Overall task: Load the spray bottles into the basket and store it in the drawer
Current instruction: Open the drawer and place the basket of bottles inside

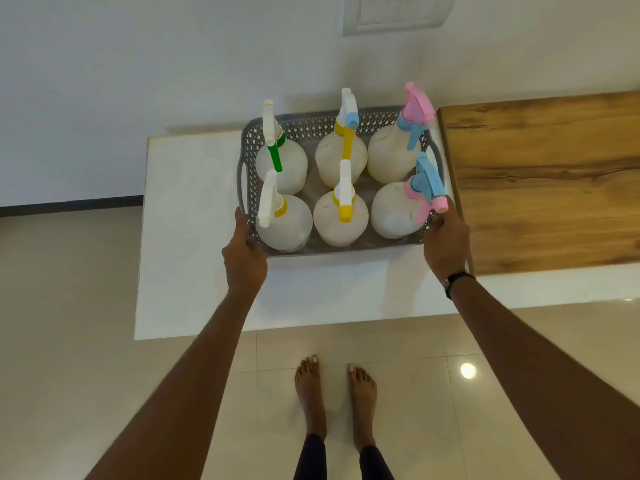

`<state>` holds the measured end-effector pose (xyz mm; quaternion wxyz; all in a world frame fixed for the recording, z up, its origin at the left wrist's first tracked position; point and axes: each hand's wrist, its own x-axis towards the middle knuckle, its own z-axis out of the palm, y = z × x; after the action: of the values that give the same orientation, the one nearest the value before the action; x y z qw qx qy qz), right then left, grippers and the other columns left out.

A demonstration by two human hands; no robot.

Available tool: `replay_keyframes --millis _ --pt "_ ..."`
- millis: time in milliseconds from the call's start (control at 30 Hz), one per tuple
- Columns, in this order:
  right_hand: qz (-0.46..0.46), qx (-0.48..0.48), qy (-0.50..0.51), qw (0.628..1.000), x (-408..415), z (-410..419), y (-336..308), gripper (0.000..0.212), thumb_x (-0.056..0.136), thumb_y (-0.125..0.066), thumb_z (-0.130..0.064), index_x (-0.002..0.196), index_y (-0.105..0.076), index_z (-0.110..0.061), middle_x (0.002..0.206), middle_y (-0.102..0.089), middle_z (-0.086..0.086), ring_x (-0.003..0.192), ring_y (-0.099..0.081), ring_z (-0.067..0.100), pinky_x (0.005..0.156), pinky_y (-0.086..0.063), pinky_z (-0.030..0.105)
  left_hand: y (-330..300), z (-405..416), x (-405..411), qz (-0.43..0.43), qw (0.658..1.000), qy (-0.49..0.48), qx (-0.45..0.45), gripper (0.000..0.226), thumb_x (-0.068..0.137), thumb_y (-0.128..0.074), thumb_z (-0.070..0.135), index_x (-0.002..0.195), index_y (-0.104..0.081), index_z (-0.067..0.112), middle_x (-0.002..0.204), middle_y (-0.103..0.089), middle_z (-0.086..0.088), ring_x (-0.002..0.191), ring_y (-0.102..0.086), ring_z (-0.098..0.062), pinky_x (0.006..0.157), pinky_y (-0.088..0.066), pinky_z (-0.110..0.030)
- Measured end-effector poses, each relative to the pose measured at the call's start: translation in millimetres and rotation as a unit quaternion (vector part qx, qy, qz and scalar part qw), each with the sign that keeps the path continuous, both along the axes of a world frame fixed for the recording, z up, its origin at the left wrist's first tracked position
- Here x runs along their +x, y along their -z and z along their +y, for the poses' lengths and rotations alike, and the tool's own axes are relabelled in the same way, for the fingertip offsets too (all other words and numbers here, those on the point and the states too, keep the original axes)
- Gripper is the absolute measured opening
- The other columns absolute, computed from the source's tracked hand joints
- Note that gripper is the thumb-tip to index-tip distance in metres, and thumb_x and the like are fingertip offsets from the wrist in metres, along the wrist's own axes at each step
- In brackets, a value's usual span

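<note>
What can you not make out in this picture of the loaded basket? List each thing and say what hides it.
1. The drawer: none shows in the head view.
2. Fingertips of the left hand and right hand: curled out of sight at the grey basket sides.
3. Whether the basket rests on the white counter or is lifted: the top-down angle hides its underside.
4. Liquid level in the six spray bottles: cloudy walls.

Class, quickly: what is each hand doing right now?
Left hand: closed on the near left corner of the basket.
Right hand: closed on the basket's near right corner.
</note>
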<state>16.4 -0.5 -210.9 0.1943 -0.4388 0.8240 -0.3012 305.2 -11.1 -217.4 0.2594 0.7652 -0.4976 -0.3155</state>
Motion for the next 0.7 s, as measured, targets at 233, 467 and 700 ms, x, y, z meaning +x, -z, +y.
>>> replay_keyframes --millis 233,467,700 --pt "0.002 -0.004 -0.027 1.0 3.1 35.8 4.6 0.039 0.094 -0.04 0.004 0.131 -0.048 -0.001 0.082 -0.061 0.016 0.071 -0.05 0.019 0.057 -0.031 0.017 -4.7 28.8 4.5 -0.011 0.999 0.018 -0.025 0.056 0.095 -0.038 -0.003 0.148 -0.023 0.009 0.109 -0.065 -0.025 0.085 -0.062 -0.033 0.084 -0.055 -0.041" --pt "0.003 0.005 -0.044 0.999 8.7 77.4 6.3 0.039 0.093 -0.046 0.002 0.132 -0.047 -0.002 0.09 -0.067 0.022 0.073 -0.058 0.024 0.059 -0.044 0.021 -4.9 68.3 11.5 -0.029 0.999 0.017 -0.022 0.057 0.095 -0.04 -0.005 0.147 -0.023 0.008 0.102 -0.066 -0.025 0.074 -0.055 -0.024 0.072 -0.045 -0.028" --pt "-0.01 0.014 -0.059 0.998 11.2 102.6 2.6 0.044 0.09 -0.048 0.006 0.133 -0.045 -0.001 0.091 -0.067 0.02 0.074 -0.055 0.019 0.061 -0.048 0.026 -10.1 99.0 14.2 -0.012 0.999 0.027 -0.014 0.064 0.091 -0.049 -0.006 0.148 -0.02 0.006 0.109 -0.063 -0.025 0.084 -0.055 -0.022 0.08 -0.045 -0.028"
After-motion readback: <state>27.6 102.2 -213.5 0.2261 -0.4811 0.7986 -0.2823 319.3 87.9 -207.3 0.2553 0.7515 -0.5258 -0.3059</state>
